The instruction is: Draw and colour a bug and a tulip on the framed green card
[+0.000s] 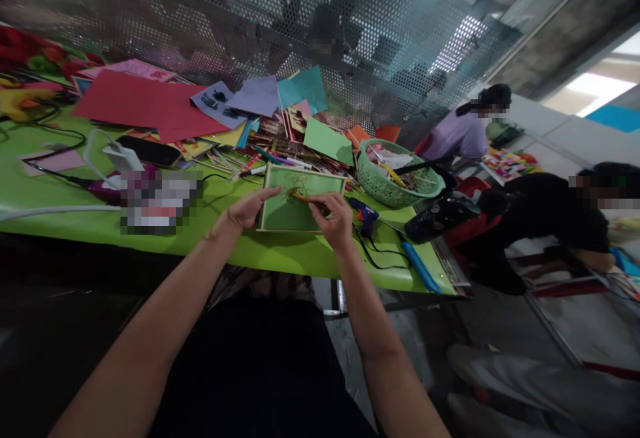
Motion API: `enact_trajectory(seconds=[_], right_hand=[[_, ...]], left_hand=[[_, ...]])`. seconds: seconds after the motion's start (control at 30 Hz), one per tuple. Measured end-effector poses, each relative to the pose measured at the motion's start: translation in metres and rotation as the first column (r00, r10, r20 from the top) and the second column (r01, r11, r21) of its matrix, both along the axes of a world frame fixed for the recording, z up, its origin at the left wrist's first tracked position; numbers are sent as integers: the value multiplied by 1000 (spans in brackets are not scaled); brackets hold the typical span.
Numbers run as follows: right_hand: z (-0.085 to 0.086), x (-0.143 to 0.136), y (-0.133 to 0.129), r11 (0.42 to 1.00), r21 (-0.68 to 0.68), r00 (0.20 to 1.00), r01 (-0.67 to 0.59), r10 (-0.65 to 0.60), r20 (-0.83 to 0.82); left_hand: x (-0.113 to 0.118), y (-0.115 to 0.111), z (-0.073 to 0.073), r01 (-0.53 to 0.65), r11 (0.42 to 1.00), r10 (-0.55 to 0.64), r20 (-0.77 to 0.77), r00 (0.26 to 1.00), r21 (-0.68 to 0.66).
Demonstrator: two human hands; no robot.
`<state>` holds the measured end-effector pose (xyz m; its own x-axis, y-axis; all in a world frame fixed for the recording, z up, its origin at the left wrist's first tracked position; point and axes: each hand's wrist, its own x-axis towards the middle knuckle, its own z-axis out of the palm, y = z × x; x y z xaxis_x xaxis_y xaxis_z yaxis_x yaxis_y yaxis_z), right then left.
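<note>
A green board point(280, 215) with a pale raised frame lies near the front edge of the table, a curly brown line figure on its surface. My left hand point(250, 208) is at the board's left edge, thumb over the frame and fingers round the side. My right hand point(334, 217) pinches a thin brownish stick point(301, 197) whose tip points at the figure from the right. Whether the tip touches the board cannot be made out. A blue glue gun point(365, 215) lies just right of my right hand.
Behind the board are scattered sticks, pens and coloured paper point(120, 101). A green basket point(387, 188) stands at the right, near a dark bottle point(440, 216) and a blue tool point(420, 266). Cables and a power strip lie left. Two people sit at the right.
</note>
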<state>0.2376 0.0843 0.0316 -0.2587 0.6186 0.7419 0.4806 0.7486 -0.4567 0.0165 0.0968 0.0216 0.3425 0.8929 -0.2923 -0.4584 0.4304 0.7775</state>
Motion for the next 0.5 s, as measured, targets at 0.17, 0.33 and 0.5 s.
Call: enact_trajectory(seconds=[0.17,0.33,0.5], right_hand=[[0,0,0,1000,-1,1000,7,-7,-4],[0,2,2,1000,1,1000,25,-25,-10],[0,2,1,1000,-2,1000,24,-24,-11]], left_hand=[[0,0,-1,4,1000,-4,14,1000,12],[0,0,-1,10,1000,-11,26,1000,19],[0,-1,1,15,1000,-15,14,1000,7]])
